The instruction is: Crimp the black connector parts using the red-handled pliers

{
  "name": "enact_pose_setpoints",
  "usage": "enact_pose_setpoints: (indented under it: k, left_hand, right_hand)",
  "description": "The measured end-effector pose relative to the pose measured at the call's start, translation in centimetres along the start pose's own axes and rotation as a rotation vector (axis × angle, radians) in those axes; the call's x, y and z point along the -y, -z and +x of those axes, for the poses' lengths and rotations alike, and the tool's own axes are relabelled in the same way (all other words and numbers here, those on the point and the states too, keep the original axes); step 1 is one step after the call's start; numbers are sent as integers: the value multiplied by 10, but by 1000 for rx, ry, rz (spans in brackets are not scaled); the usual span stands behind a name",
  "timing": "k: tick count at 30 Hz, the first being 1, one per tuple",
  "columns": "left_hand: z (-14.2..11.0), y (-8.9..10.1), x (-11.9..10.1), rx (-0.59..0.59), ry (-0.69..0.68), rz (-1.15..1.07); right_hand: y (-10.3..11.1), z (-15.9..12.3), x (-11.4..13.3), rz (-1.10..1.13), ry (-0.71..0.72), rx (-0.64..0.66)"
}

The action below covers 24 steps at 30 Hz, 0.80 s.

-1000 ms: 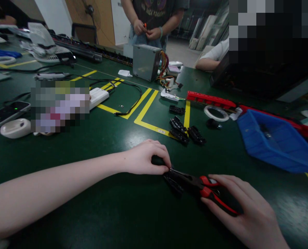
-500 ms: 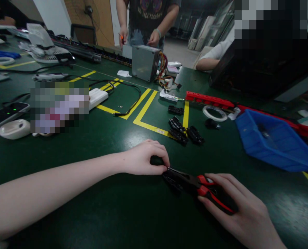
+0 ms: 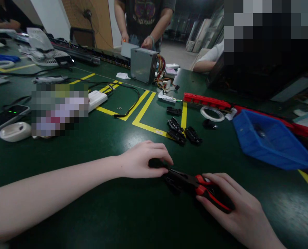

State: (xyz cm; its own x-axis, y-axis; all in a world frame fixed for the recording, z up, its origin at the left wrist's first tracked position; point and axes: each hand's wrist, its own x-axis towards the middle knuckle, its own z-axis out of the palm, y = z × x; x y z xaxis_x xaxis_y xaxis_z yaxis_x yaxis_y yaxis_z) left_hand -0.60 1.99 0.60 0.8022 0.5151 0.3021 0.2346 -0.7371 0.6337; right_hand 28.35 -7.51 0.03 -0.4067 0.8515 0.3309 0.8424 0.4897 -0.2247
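Observation:
My right hand (image 3: pixel 237 207) is wrapped round the red and black handles of long-nose pliers (image 3: pixel 189 178), whose jaws point left. At the jaw tips, the thumb and fingers of my left hand (image 3: pixel 146 160) are curled in a loose pinch; what sits between them is too dark and small to make out. Just below the jaws is a dark plastic part (image 3: pixel 173 185), partly hidden by the pliers and in shadow. Several similar black plastic parts (image 3: pixel 175 125) lie farther back on the green table (image 3: pixel 104 214), near yellow tape lines.
A blue bin (image 3: pixel 270 145) stands at the right, beside a red strip (image 3: pixel 208 100) and a white ring (image 3: pixel 212 114). A grey metal box with wires (image 3: pixel 143 65) is at the back, where a person's hands (image 3: pixel 148 42) work. Cables and a white device (image 3: pixel 15 131) lie left.
The left index fingertip has lifted slightly away from the thumb at the jaw tips. The pliers stay in my right hand. The person behind has brought their hands nearer the metal box.

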Motion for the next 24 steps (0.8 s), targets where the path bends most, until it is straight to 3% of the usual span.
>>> enact_pose_setpoints:
  k: [4,17,24]
  left_hand:
    - [-2,-2,-1,7,-96,108]
    - [0,-3,1,27,-74,51]
    - [-1,0,0,-23,-75,-22]
  right_hand:
    - [0,-1,-1,12,8,-4]
    - [1,-5,-9,-35,46,-129]
    - [4,-7,-12,8,-56,-185]
